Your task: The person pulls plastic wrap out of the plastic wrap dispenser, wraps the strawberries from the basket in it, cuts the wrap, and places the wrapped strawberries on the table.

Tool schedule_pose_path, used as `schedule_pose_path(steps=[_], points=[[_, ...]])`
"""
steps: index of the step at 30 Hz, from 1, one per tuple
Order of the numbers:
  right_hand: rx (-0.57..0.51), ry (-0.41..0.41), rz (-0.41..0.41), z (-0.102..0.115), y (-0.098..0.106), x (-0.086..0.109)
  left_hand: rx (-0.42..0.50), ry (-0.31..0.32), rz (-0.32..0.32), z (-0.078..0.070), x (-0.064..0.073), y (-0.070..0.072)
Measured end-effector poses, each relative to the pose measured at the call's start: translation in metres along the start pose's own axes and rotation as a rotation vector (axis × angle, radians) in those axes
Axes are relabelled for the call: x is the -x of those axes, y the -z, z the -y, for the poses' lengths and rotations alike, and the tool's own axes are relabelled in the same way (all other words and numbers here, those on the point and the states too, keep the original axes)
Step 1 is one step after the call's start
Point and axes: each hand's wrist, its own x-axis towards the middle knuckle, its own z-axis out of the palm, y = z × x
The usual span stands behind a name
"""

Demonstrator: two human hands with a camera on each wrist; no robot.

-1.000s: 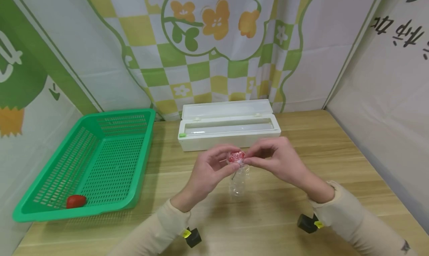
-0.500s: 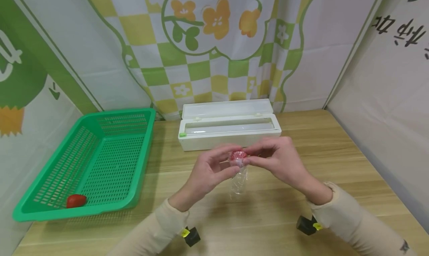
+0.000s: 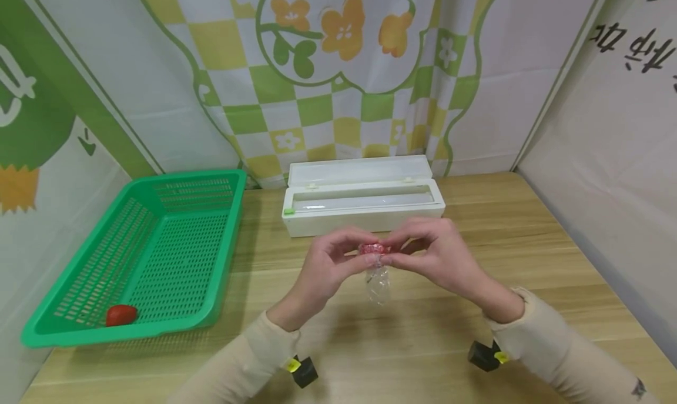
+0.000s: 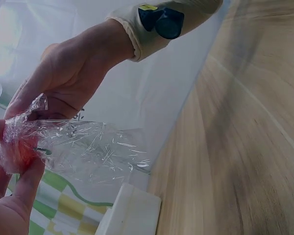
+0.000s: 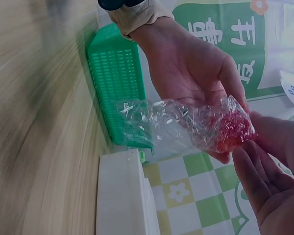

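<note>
In the head view both hands meet over the middle of the table, around a small red fruit-like thing covered in clear cling film. The left wrist view shows a short green stem on it. My left hand pinches it from the left between thumb and fingers. From the right, my right hand pinches it and the film beside it, thumb close to the left thumb. A loose, crinkled tail of cling film trails from the red thing and hangs below the hands in the head view. Fingers hide part of the red thing.
Behind the hands stands a white cling film dispenser, its lid raised and a roll inside. A green plastic basket on the left holds another red thing. Printed cloth walls close in the wooden table.
The red thing has turned between the fingers, and less of it shows. The right hand's fingertips have moved in closer to the left hand's. The film tail has shifted slightly.
</note>
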Motion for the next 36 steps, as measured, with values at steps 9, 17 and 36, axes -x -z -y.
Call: schedule_pose_path(steps=[9,17,36], points=[[-0.010,0.043,0.055,-0.001,0.003,0.001,0.027,0.028,0.000,0.001,0.000,0.000],[0.001,0.018,0.078,-0.004,0.005,0.000,0.044,0.099,-0.009,0.001,-0.001,0.001],[0.684,0.974,-0.075,-0.006,-0.003,0.012,0.052,0.228,-0.127,0.003,-0.002,0.007]])
